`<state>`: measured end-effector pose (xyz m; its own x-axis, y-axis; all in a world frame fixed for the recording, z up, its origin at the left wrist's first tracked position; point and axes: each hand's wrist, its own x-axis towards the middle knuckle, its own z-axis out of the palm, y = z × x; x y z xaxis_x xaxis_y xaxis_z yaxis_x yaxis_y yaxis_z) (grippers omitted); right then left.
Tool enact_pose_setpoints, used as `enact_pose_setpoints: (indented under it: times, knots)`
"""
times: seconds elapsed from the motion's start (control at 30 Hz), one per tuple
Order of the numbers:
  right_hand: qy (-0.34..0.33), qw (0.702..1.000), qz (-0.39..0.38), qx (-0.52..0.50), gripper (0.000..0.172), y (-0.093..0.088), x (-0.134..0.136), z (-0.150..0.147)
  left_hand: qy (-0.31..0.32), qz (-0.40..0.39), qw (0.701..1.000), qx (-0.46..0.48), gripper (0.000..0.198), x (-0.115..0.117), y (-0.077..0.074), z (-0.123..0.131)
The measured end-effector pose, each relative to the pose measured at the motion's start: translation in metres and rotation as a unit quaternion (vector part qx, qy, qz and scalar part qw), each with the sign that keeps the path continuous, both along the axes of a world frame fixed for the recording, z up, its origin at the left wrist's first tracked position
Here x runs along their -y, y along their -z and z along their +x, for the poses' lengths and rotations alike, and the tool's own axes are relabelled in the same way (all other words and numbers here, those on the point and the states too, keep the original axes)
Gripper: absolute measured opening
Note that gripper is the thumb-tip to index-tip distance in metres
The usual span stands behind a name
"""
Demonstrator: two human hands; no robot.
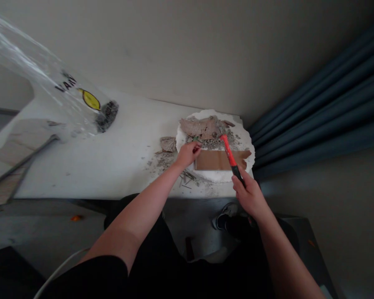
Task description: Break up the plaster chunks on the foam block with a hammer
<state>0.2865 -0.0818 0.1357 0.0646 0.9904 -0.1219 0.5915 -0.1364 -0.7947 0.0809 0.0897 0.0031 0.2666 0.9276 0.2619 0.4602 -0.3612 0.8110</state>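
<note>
My right hand (pixel 248 192) is closed around the black grip of a hammer (pixel 227 149) with a red shaft. The hammer's head rests among grey crumbled rubble (pixel 210 143) and a broken brownish slab (pixel 202 126), on a white round sheet with a ragged edge (pixel 183 124). At the left side of the rubble, my left hand (pixel 187 155) has its fingers curled together; what they hold, if anything, is too small to make out. A small green bit shows by its fingertips. Just right of that hand lies a flat brown cardboard strip (pixel 218 160).
Loose nails or thin sticks (pixel 187 177) and crumbs lie on the white table (pixel 112 166) near its front edge. A broken chunk (pixel 168 144) sits left of the sheet. Farther left are a transparent plastic bag (pixel 65 91) and a dark bar (pixel 28 160). Blue curtains (pixel 324 104) hang at right.
</note>
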Motion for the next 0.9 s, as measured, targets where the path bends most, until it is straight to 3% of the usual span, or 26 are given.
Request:
enact_pose_setpoints:
  times: [0.17,0.3,0.6,0.8,0.9]
  knots:
    - [0.017,0.972,-0.043,0.229,0.057,0.026,-0.001,0.026,0.022,0.016,0.999,-0.019,0.012,-0.002,-0.009,-0.003]
    - [0.022,0.946,-0.082,0.314,0.057,0.035,-0.002,0.037,0.035,0.032,0.998,-0.047,0.012,-0.002,-0.013,-0.005]
    - [0.012,0.942,-0.099,0.32,0.054,0.035,0.013,0.036,0.03,0.055,0.992,-0.109,0.011,0.001,-0.013,-0.006]
    - [0.011,0.951,-0.097,0.293,0.054,0.028,0.016,0.037,-0.065,0.071,0.987,-0.132,0.012,0.017,-0.013,0.01]
    - [0.021,0.979,-0.063,0.193,0.052,0.025,0.014,0.031,-0.083,0.076,0.983,-0.142,0.012,0.022,-0.011,0.015]
